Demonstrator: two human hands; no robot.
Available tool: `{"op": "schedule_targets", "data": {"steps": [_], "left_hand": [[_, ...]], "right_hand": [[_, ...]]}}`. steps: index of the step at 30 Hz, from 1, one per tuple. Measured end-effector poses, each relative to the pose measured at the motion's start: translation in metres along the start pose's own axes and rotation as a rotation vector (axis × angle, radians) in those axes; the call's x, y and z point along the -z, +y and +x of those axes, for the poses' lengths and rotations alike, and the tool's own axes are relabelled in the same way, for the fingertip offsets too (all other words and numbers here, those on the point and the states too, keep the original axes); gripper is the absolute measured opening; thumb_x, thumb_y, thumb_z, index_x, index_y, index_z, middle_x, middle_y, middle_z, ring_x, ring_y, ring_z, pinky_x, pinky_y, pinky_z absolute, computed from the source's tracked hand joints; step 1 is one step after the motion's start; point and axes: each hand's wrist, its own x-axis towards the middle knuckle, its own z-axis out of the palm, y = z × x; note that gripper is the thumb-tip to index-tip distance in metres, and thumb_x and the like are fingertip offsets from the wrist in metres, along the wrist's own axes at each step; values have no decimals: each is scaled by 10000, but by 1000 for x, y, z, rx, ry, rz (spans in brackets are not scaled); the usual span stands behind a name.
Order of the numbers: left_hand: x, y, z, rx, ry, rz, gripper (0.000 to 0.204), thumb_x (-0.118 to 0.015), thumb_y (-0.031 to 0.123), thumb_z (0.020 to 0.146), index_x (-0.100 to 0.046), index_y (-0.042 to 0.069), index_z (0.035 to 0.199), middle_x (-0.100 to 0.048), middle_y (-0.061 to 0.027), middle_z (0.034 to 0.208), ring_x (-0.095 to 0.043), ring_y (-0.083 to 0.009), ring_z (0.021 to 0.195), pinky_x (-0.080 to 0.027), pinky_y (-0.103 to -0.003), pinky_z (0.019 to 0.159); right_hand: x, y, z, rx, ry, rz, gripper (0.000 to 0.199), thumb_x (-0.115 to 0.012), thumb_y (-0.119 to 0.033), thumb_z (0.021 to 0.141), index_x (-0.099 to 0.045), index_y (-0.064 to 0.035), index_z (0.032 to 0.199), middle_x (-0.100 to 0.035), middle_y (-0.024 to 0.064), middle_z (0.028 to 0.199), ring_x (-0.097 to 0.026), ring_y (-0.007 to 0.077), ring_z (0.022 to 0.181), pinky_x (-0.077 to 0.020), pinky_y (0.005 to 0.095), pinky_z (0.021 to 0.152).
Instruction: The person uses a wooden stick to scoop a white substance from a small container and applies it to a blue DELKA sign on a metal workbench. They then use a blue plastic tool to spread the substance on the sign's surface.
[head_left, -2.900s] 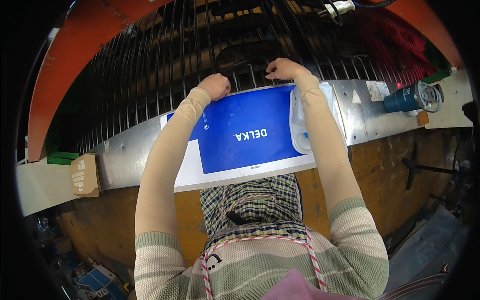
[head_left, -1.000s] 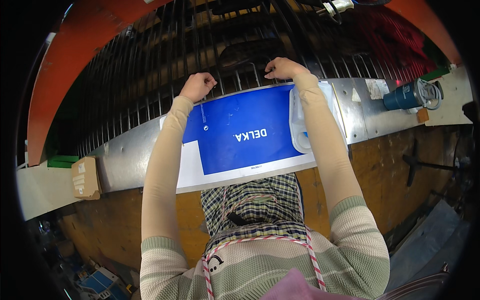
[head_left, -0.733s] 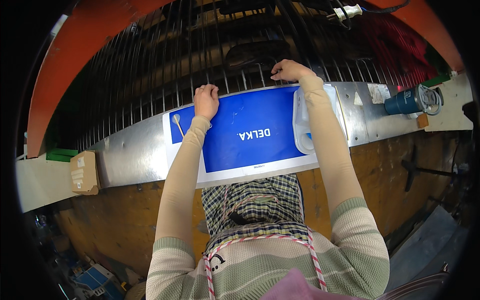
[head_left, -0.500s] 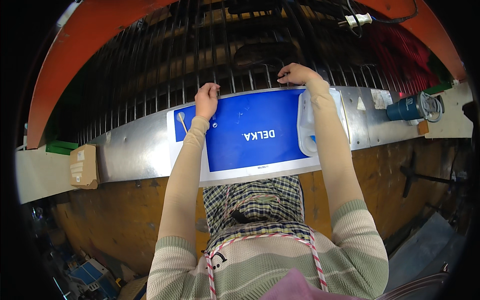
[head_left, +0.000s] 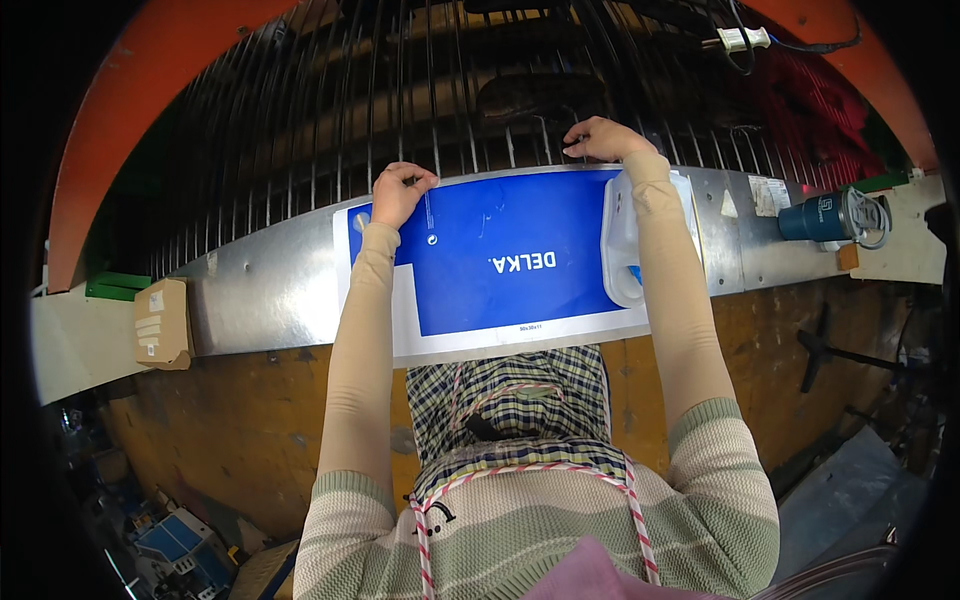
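A blue sheet with white borders and white print (head_left: 500,260) lies flat on a metal ledge in front of me. At its far left edge is my left hand (head_left: 400,194), thumb and forefinger pinched together; what they hold, if anything, is too small to make out. My right hand (head_left: 604,140) reaches just past the sheet's far edge, among the ends of the dark metal rods (head_left: 430,110). Its fingers are closed too, and their contents cannot be made out. Partly under my right forearm sits a white plastic tray (head_left: 618,240) with something blue in it.
On the ledge (head_left: 270,280), a cardboard box (head_left: 163,324) stands at the left end and a blue tumbler (head_left: 820,218) at the right. Orange frame parts (head_left: 110,130) curve on both sides. A white plug (head_left: 742,40) hangs far right.
My left hand has shifted slightly left along the sheet's far edge, its thumb and forefinger now pinched. The right hand has stayed nearly in place. The whole view has shifted a little.
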Motion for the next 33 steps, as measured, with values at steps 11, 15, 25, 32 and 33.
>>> {"op": "schedule_targets", "data": {"steps": [11,15,25,32,33], "left_hand": [[-14,-1,-2,-109,177,248,252,-746,291,868,-758,45,818,-718,-117,926,-640,-324,971,-472,-420,891],[-22,13,1,-31,160,389,287,-692,339,908,-749,63,857,-716,-114,957,-611,-336,1078,-363,-533,1054],[-103,84,-23,-321,69,404,430,-603,433,953,-691,52,1133,-637,-159,1250,-503,-336,1276,-292,-514,1161],[-103,81,-20,-303,55,341,441,-596,439,954,-703,36,1098,-659,-143,1208,-527,-319,1231,-359,-441,1096],[-103,82,-20,-307,81,357,430,-603,430,951,-708,36,1086,-665,-138,1189,-549,-316,1188,-378,-422,1065]], "right_hand": [[0,5,7,-5,-2,-2,431,-755,-335,855,-710,-130,1231,-722,119,1103,-703,223,832,-535,362,865],[-1,1,6,-3,6,-19,441,-752,-340,863,-700,-122,1242,-727,114,1102,-704,200,775,-546,353,835],[-5,2,10,63,139,88,445,-656,-438,944,-729,-54,1156,-749,143,953,-715,226,730,-554,373,816],[14,-9,-53,468,878,4,273,-710,-289,923,-739,-29,1001,-708,176,791,-703,265,704,-547,363,688],[20,-4,-73,462,925,13,241,-718,-259,920,-739,-32,998,-706,159,782,-696,236,693,-538,337,669]]}}
